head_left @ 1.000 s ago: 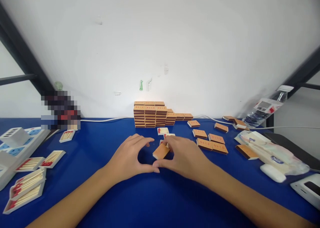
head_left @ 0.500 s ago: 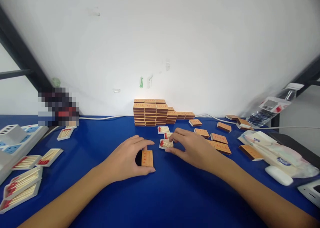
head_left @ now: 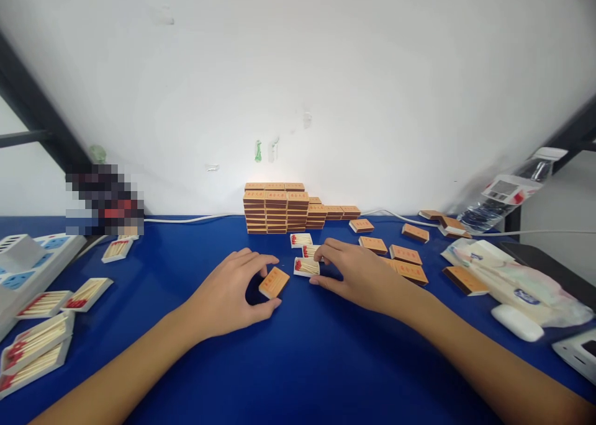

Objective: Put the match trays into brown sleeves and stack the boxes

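An orange matchbox [head_left: 274, 283] lies turned at an angle on the blue table. My left hand [head_left: 237, 288] curves around its left side, thumb and fingers spread apart, not gripping it. A white tray of red-tipped matches [head_left: 306, 266] lies to the right of the box. My right hand [head_left: 351, 273] has its thumb on the near side of that tray's right end and its fingers on the far side. Behind it are a second match tray [head_left: 309, 252], partly hidden by my fingers, and a third match tray [head_left: 301, 240].
Stacked matchboxes [head_left: 275, 211] stand against the wall, with lower rows to their right. Several loose matchboxes [head_left: 405, 254] lie at right, near a tissue pack [head_left: 526, 288] and a leaning plastic bottle [head_left: 505, 192]. More match trays [head_left: 40, 338] and a power strip [head_left: 51, 260] are at left.
My left fingers have come away from the matchbox, which has turned from straight to slanted. My right hand stays at the match tray. The view has shifted slightly.
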{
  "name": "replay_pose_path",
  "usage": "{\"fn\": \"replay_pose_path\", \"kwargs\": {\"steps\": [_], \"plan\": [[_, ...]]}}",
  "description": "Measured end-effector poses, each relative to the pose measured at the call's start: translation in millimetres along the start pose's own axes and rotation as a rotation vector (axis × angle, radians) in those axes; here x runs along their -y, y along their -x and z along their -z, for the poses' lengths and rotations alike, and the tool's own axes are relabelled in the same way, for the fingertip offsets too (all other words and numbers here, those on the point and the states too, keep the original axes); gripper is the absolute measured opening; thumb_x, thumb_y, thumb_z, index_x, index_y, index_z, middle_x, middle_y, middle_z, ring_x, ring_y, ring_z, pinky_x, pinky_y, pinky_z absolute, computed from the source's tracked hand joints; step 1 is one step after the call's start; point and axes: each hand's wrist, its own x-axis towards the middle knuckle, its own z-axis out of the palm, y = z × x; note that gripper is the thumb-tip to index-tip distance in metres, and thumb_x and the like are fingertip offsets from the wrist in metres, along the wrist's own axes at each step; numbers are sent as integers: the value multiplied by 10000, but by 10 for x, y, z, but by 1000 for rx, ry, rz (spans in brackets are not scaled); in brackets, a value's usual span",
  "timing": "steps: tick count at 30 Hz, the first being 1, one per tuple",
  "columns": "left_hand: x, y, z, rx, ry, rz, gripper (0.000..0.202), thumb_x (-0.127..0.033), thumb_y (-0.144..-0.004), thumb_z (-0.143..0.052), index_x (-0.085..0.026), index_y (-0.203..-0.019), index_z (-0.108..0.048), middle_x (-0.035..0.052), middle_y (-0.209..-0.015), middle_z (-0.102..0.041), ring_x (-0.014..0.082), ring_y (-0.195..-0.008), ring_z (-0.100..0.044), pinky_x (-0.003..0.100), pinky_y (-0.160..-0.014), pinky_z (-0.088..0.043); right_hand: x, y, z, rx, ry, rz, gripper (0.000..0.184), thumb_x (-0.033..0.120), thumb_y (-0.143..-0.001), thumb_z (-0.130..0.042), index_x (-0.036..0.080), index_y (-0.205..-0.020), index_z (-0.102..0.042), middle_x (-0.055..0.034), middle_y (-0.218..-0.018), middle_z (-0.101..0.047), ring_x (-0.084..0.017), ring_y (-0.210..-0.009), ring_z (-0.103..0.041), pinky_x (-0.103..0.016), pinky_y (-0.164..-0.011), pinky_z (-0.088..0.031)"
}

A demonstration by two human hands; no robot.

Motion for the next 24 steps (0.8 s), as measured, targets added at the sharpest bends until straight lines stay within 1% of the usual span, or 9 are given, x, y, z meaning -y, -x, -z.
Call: {"fn": "replay_pose_path", "kwargs": {"steps": [2, 3, 6, 8, 12, 14, 18, 20, 24], "plan": [[0, 4, -1, -6, -1, -21, 502, -337, -910, -700, -250, -1397, -615, 68, -1142, -742, 292, -1089, -680, 522, -1055, -517, 0, 0, 9, -4, -6, -2, 217, 393, -996, -700, 204, -1064, -618, -87, -1091, -701, -243, -851, -690, -344, -678, -467], [1, 3, -1, -11, -5, -22, 488, -319, -920, -678, -250, -1399, -614, 70, -1151, -741, 292, -1097, -677, 524, -1061, -512, 0, 1, 15, -1, -10, -7, 225, 394, -991, -707, 204, -1062, -610, -87, -1099, -700, -244, -857, -690, -342, -679, -466], [14, -7, -3, -2, -28, -10, 489, -369, -933, -677, -231, -1398, -618, 89, -1213, -726, 302, -1122, -661, 530, -1061, -511, -1, 10, 31, 24, -25, -41, 252, 407, -977, -725, 204, -1043, -590, -81, -1090, -700, -235, -833, -677, -333, -655, -446], [28, -14, -6, 17, -46, -3, 485, -427, -919, -707, -220, -1355, -654, 101, -1242, -707, 312, -1132, -646, 522, -1032, -526, -11, 15, 38, 44, -58, -57, 239, 402, -977, -720, 209, -1023, -586, -74, -1076, -696, -225, -816, -663, -327, -644, -435], [59, -29, 4, 31, -58, -8, 312, -434, -913, -715, -221, -1140, -742, 94, -1132, -702, 297, -1046, -635, 487, -947, -547, -50, 21, 43, 54, -169, -35, 190, 385, -986, -695, 233, -1051, -602, -56, -1079, -679, -217, -848, -650, -324, -676, -446], [76, -37, 17, 32, -48, -8, 270, -426, -925, -700, -219, -1092, -745, 86, -1077, -701, 286, -1014, -627, 467, -912, -548, -68, 24, 47, 61, -203, -29, 205, 391, -976, -708, 243, -1075, -607, -46, -1072, -674, -214, -850, -644, -323, -681, -446], [106, -54, 42, 10, -36, 0, 249, -392, -949, -668, -225, -1119, -739, 73, -1029, -699, 271, -997, -619, 428, -864, -546, -91, 30, 69, 70, -244, -21, 219, 398, -954, -731, 247, -1051, -607, -35, -1039, -680, -212, -851, -643, -314, -673, -436], [116, -60, 49, -2, -38, -2, 248, -386, -952, -661, -228, -1125, -742, 71, -1019, -699, 267, -984, -620, 419, -851, -545, -103, 31, 85, 61, -256, -33, 251, 429, -931, -753, 244, -1021, -609, -33, -1020, -689, -212, -845, -644, -315, -673, -435], [118, -63, 40, 9, -37, -6, 252, -388, -957, -656, -229, -1133, -739, 74, -1043, -702, 270, -1006, -622, 424, -875, -545, -136, 23, 97, 89, -224, -76, 306, 504, -888, -782, 231, -927, -650, -28, -899, -695, -211, -778, -631, -323, -641, -408]]}}
